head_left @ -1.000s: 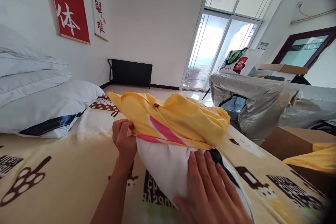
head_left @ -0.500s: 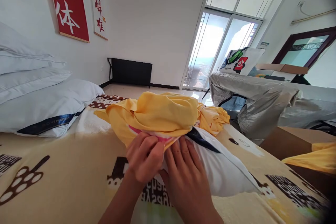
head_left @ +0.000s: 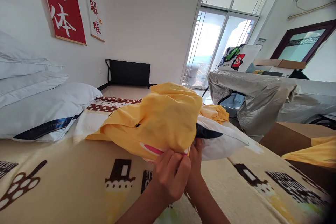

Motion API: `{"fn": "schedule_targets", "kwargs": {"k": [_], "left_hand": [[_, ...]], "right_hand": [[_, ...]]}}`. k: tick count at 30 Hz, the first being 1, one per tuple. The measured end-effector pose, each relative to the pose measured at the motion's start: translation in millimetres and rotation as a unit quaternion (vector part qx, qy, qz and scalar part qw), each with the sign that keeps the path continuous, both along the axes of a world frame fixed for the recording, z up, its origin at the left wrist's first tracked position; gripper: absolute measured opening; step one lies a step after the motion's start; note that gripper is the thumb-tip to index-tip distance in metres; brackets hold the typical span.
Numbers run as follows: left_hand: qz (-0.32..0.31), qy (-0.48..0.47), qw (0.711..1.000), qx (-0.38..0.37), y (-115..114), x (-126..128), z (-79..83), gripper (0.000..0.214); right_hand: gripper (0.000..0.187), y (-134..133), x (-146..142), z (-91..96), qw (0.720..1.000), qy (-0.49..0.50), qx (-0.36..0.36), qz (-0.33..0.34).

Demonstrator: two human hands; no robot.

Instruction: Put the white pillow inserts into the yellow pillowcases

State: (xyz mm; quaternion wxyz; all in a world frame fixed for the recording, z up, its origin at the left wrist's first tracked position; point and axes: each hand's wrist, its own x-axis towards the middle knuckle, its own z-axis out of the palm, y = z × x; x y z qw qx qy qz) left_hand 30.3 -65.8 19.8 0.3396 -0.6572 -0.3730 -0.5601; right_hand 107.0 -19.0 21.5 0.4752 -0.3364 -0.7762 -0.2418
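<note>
A yellow pillowcase (head_left: 168,119) with a pink and white patch is bunched partly over a white pillow (head_left: 220,147), whose dark-banded end sticks out on the right. My left hand (head_left: 172,171) is closed on the pillowcase's near edge, beside the pink patch. Close against it, my right hand (head_left: 195,155) has its fingers curled at the pillow where it meets the yellow cloth. Those fingertips are mostly hidden under the fabric.
White pillows (head_left: 47,112) are stacked at the left on the patterned blanket (head_left: 86,178). More yellow cloth (head_left: 216,112) lies behind the pillow. At right stands a cardboard box (head_left: 291,136) with yellow fabric in it, near furniture under a silvery cover (head_left: 265,101).
My right hand, flat on the pillow before, has curled in beside my left. Both hands shifted right, and the pillow and pillowcase are lifted and bunched higher.
</note>
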Motion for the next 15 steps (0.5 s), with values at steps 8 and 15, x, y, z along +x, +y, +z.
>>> {"fn": "schedule_targets", "kwargs": {"k": [8,15], "left_hand": [[-0.025,-0.187,0.978,-0.093,-3.8,-30.4,22.7,0.018],[0.012,-0.221,0.974,-0.056,-6.6,-43.9,29.3,0.019]], "right_hand": [[0.029,-18.8,9.8,30.0,0.986,-0.075,-0.046,0.144],[0.033,-24.6,48.8,50.9,0.991,0.046,0.066,0.108]]}}
